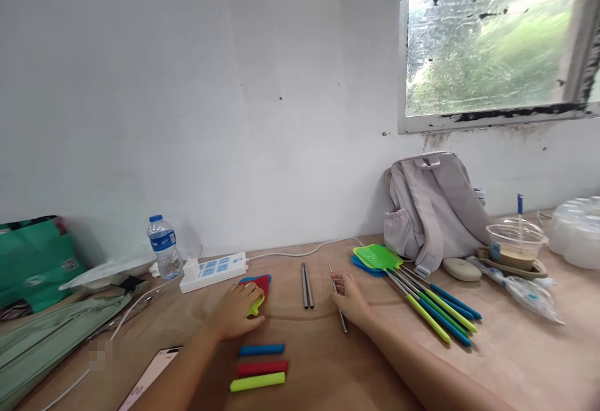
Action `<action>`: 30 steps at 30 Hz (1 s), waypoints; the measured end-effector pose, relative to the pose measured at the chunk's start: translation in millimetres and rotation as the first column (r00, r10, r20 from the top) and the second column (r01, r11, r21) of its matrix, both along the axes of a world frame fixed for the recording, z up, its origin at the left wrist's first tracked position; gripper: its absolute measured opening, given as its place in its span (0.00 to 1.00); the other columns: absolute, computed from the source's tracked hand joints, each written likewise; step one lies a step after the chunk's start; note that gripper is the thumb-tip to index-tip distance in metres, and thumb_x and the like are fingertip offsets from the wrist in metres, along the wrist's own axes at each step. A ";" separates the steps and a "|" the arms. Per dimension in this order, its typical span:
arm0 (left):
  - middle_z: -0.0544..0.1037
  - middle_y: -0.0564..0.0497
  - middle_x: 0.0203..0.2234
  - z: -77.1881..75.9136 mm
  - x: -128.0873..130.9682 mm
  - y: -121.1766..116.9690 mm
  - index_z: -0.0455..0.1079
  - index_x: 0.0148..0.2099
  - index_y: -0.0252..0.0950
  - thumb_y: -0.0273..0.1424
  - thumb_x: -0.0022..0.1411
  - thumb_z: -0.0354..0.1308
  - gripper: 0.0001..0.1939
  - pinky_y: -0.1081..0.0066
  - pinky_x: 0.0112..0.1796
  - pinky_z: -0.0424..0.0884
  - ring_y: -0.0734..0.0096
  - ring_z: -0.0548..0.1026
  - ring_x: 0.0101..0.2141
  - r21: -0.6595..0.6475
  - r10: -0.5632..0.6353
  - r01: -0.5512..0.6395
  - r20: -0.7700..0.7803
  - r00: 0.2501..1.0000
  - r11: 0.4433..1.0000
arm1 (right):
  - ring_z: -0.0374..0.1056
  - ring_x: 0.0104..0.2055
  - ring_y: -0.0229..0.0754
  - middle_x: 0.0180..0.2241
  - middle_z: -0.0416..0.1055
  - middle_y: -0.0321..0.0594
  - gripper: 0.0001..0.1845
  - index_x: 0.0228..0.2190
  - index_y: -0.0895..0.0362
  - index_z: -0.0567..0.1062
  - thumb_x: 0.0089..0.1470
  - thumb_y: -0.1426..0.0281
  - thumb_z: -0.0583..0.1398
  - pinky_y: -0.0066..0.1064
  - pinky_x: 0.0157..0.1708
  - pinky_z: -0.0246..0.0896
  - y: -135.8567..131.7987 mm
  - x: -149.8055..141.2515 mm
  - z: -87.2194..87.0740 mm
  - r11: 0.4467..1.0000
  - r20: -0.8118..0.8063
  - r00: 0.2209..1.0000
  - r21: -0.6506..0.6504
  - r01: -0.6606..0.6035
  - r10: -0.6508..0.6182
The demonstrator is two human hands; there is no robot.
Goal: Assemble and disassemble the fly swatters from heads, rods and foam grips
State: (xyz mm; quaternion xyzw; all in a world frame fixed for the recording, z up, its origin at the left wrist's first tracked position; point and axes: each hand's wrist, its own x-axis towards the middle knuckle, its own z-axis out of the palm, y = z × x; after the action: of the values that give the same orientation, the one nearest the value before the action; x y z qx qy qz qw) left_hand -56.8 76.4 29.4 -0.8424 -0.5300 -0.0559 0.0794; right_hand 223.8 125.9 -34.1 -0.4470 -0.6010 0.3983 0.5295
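My left hand (241,308) is on a small pile of fly-swatter heads, its fingers closed over the yellow fly-swatter head (255,302). Under that one lie a red head (265,283) and a blue head, mostly covered. A thin metal rod (340,312) is pinched in my right hand (351,297), slanting along the tabletop. Between the hands, two metal rods (307,286) lie side by side. Nearer to me are three loose handle grips: blue (261,350), red (262,368) and yellow (257,381).
Several complete fly swatters (417,302) lie fanned out on the right, before a grey backpack (422,211). A lidded drink cup (515,242) stands farther right. To the left are a power strip (215,272), a water bottle (164,248) and a phone (150,376).
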 end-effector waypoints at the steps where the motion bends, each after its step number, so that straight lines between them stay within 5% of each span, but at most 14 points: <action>1: 0.72 0.45 0.42 -1.2 2.2 -0.4 0.68 0.43 0.38 0.41 0.51 0.54 0.18 0.57 0.45 0.62 0.54 0.69 0.43 0.005 0.026 -0.026 0.003 1.000 1.000 | 0.63 0.43 0.43 0.39 0.63 0.42 0.18 0.33 0.57 0.64 0.34 0.79 0.55 0.32 0.44 0.57 5.0 -3.3 -3.4 1.000 0.026 1.000 -0.006 0.012 -0.012; 7: 0.72 0.45 0.45 -11.8 8.1 1.7 0.67 0.44 0.38 0.35 0.54 0.51 0.15 0.59 0.43 0.65 0.57 0.71 0.43 -0.027 0.123 -0.122 0.060 0.991 0.992 | 0.57 0.52 0.52 0.44 0.64 0.54 0.20 0.38 0.61 0.67 0.38 0.78 0.56 0.38 0.53 0.47 16.7 -28.8 -0.4 0.999 0.185 0.982 0.011 0.034 -0.035; 14: 0.70 0.47 0.49 -6.7 -3.1 4.5 0.65 0.48 0.38 0.28 0.53 0.50 0.18 0.61 0.50 0.62 0.61 0.67 0.50 -0.087 0.122 -0.108 0.189 0.974 0.990 | 0.59 0.53 0.48 0.47 0.66 0.50 0.20 0.44 0.61 0.67 0.47 0.71 0.54 0.38 0.53 0.48 15.4 -49.7 5.1 0.998 0.252 0.967 0.040 -0.047 0.036; 20: 0.69 0.45 0.50 -4.0 14.9 -49.1 0.66 0.48 0.38 0.35 0.57 0.50 0.16 0.60 0.51 0.61 0.60 0.65 0.50 -0.070 0.138 -0.121 0.357 0.924 0.990 | 0.58 0.53 0.45 0.49 0.64 0.49 0.19 0.46 0.60 0.65 0.50 0.72 0.51 0.37 0.54 0.48 11.0 -46.0 6.3 0.990 0.228 0.973 0.126 -0.059 0.029; 25: 0.65 0.49 0.54 -13.6 39.8 -100.4 0.59 0.57 0.46 0.40 0.50 0.59 0.31 0.57 0.52 0.59 0.56 0.63 0.53 -0.228 0.178 -0.105 0.329 0.927 0.968 | 0.61 0.48 0.44 0.42 0.66 0.46 0.15 0.39 0.58 0.64 0.46 0.77 0.50 0.39 0.51 0.53 -30.9 -12.1 2.0 0.953 0.320 0.947 0.275 -0.131 0.038; 30: 0.65 0.49 0.52 -25.9 46.2 -99.0 0.60 0.56 0.47 0.37 0.59 0.50 0.22 0.60 0.51 0.61 0.60 0.64 0.51 -0.219 0.165 -0.084 0.382 0.909 0.972 | 0.64 0.42 0.44 0.38 0.67 0.44 0.12 0.38 0.55 0.65 0.50 0.76 0.51 0.36 0.43 0.61 -100.7 42.8 10.7 0.847 0.656 0.749 0.343 -0.405 0.093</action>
State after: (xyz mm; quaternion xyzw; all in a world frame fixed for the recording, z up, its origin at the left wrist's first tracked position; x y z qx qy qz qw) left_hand -10.6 -22.6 3.5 -0.7814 -0.5909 -0.1676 -0.1105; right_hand 266.6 25.2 -23.4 -0.3245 -0.8729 0.1432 0.3350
